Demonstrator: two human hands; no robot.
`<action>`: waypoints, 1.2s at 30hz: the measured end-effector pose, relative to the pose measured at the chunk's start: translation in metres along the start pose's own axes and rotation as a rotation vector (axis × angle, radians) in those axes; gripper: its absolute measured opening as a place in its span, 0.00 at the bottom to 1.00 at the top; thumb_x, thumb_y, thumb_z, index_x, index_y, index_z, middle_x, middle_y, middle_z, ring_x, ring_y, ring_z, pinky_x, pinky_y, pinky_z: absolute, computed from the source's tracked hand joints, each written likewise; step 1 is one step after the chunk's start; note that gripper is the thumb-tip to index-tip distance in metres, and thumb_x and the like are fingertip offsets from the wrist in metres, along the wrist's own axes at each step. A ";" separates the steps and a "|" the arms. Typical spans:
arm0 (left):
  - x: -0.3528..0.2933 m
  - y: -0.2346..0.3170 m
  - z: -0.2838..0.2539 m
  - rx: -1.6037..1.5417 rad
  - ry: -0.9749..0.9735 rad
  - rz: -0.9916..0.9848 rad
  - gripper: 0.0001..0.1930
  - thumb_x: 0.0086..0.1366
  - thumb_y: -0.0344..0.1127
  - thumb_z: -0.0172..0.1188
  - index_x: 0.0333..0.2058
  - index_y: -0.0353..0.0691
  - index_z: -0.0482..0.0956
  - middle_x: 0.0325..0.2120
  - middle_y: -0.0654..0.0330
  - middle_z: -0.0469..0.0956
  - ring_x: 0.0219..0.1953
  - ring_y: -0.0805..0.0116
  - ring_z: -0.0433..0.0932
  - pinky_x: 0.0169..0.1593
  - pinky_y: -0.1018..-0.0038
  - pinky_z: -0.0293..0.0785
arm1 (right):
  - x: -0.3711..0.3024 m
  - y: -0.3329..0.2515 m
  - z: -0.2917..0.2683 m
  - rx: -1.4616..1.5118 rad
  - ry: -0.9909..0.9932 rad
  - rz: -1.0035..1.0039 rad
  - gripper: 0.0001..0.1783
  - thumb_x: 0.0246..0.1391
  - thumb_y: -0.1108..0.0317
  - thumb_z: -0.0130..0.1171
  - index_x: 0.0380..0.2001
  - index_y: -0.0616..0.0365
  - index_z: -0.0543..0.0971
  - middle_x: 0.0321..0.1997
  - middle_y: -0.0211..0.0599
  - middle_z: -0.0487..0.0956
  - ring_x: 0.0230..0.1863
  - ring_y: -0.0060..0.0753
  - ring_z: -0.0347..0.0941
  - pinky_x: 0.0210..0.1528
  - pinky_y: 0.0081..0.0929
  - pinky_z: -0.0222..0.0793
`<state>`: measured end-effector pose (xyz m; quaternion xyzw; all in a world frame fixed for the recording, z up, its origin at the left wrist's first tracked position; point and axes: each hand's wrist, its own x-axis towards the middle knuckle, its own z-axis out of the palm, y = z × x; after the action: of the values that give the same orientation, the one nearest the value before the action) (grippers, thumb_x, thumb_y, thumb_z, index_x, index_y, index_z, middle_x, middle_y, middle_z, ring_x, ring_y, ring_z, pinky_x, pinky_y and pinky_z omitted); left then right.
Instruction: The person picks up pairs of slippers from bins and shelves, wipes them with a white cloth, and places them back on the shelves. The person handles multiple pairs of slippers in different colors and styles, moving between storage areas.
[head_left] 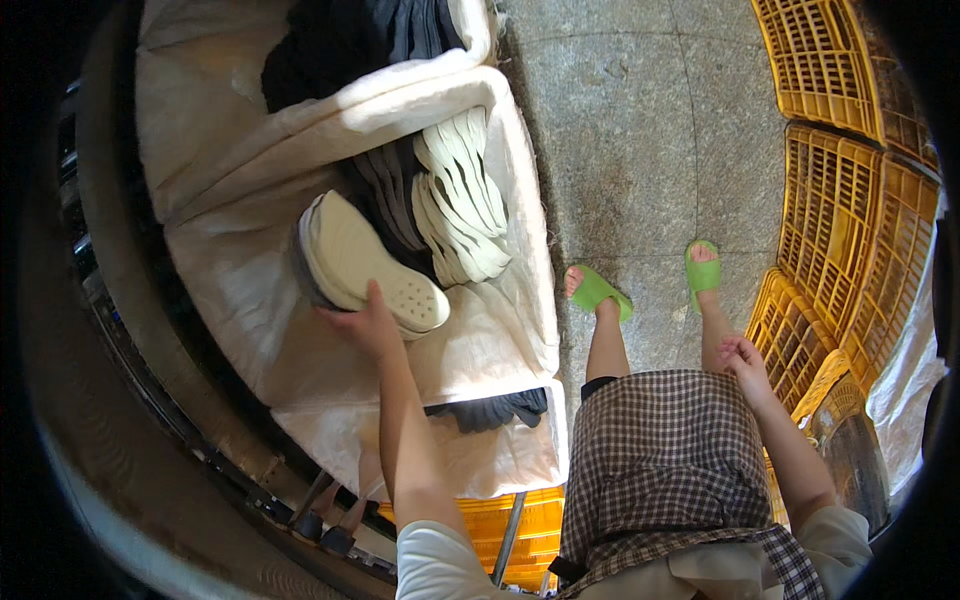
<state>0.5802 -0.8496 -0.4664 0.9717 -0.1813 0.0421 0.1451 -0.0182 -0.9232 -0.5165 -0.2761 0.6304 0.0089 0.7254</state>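
Observation:
My left hand (362,322) is closed around the edge of a small stack of shoe soles (375,262), its thumb on top. The uppermost sole is cream, with small holes at one end; a grey edge shows underneath. The stack is over a bin lined with pale cloth (480,345). Inside that bin, rows of cream soles (462,200) stand packed on edge beside dark grey soles (385,190). My right hand (742,358) hangs beside my checked apron, away from the bin. Its fingers are loosely curled, and nothing shows in them.
Another lined bin holding black soles (365,45) adjoins at the far side, and a nearer one holds dark pieces (490,410). Yellow plastic crates (835,215) line the right side of the concrete floor (640,140). Dark machinery (110,330) runs along the left.

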 end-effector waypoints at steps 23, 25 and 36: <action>-0.087 0.014 0.064 0.115 -0.817 -0.016 0.43 0.57 0.49 0.63 0.61 0.27 0.54 0.57 0.38 0.64 0.59 0.46 0.66 0.62 0.63 0.61 | -0.021 -0.017 0.025 -0.091 -0.032 -0.093 0.12 0.56 0.76 0.49 0.43 0.64 0.72 0.34 0.32 0.76 0.36 0.23 0.72 0.40 0.20 0.68; -0.108 0.047 0.024 -0.182 -0.686 0.041 0.35 0.59 0.40 0.60 0.59 0.27 0.58 0.54 0.41 0.68 0.57 0.50 0.68 0.61 0.60 0.63 | -0.038 -0.043 0.024 -0.210 -0.009 -0.230 0.09 0.56 0.74 0.50 0.41 0.63 0.73 0.33 0.30 0.76 0.35 0.23 0.71 0.39 0.21 0.68; -0.116 0.155 -0.510 -1.386 -0.848 0.435 0.19 0.63 0.34 0.57 0.51 0.37 0.71 0.41 0.44 0.76 0.41 0.55 0.79 0.46 0.60 0.76 | -0.092 -0.140 0.011 -0.507 -0.142 -0.509 0.04 0.53 0.78 0.49 0.33 0.63 0.72 0.27 0.33 0.73 0.27 0.25 0.71 0.32 0.24 0.70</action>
<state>0.4009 -0.7972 0.0459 0.5395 -0.3886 -0.4206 0.6173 0.0242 -1.0069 -0.3771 -0.5936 0.4676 0.0032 0.6549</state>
